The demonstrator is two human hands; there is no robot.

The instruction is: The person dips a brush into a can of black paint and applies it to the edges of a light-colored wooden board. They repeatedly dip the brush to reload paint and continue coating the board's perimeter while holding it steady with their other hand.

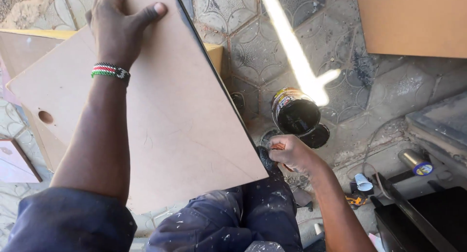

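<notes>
A: What fills the left half of the frame?

B: A large tan board (160,101), tilted, its black edge running toward lower centre. The left hand (119,26), upper left, lies spread flat on it, steadying it.

A: And the tin?

B: An open tin of dark glue (294,113) stands on the tiled floor (389,86) at centre, its lid (316,135) just beside it.

A: The right hand?

B: The right hand (289,152), below the tin, is closed around a small brush or applicator (277,146) at the board's edge.

A: Risks?

B: I'd judge the board could slip and knock the tin over, spilling it.
</notes>
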